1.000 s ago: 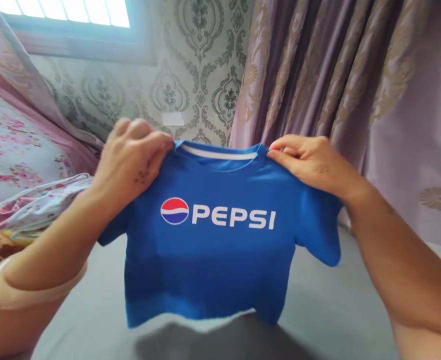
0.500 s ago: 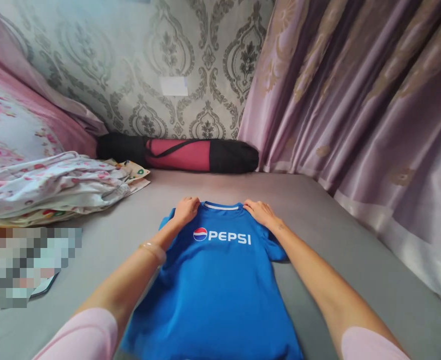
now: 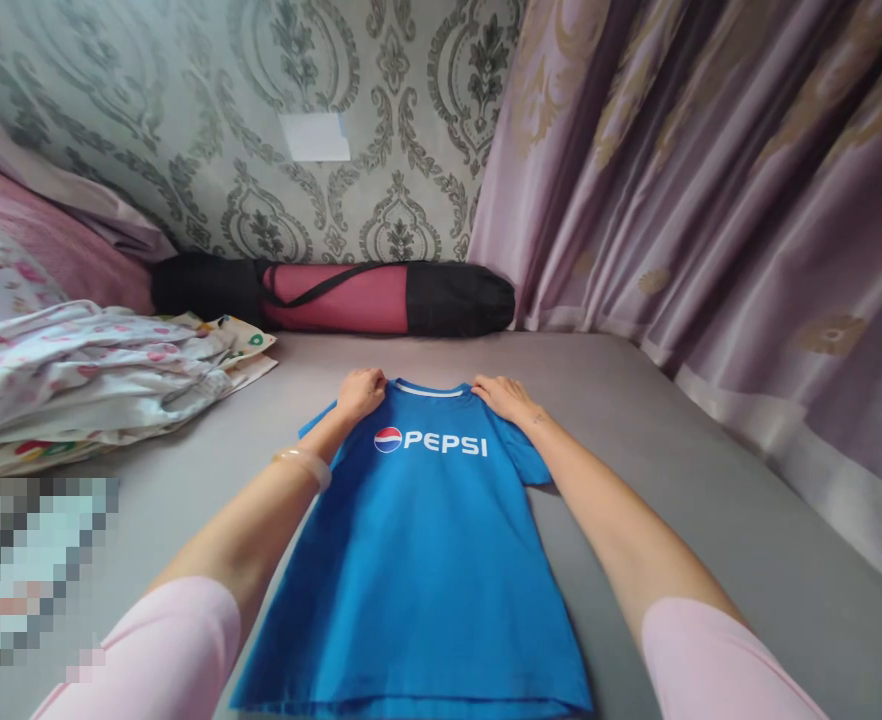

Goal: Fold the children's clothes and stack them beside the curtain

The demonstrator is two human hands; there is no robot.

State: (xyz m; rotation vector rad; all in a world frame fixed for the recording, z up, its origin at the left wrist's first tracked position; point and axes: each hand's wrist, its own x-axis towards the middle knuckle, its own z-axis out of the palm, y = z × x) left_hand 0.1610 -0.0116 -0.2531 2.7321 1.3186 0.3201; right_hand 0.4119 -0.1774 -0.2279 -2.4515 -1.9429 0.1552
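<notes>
A blue T-shirt (image 3: 441,580) with a white PEPSI print lies front side up, its collar away from me and its hem toward me. At the shoulder left of the collar, my left hand (image 3: 362,393) has its fingers closed on the fabric. My right hand (image 3: 502,398) pinches the shoulder right of the collar. Both short sleeves stick out past my wrists, the left one partly covered by my forearm. The body of the shirt is spread nearly flat, with soft creases on its left side.
The shirt lies on a grey sheet (image 3: 681,500). Folded patterned cloths (image 3: 88,380) are piled at the left. Against the wall rests a long black and red bag (image 3: 336,297). A mauve curtain (image 3: 598,200) hangs at the right. A blurred-out item (image 3: 28,570) sits at lower left.
The shirt has been drawn out straighter and flatter, and its hem now shows at the bottom. Both hands keep hold of the shoulders. The camera view has shifted slightly.
</notes>
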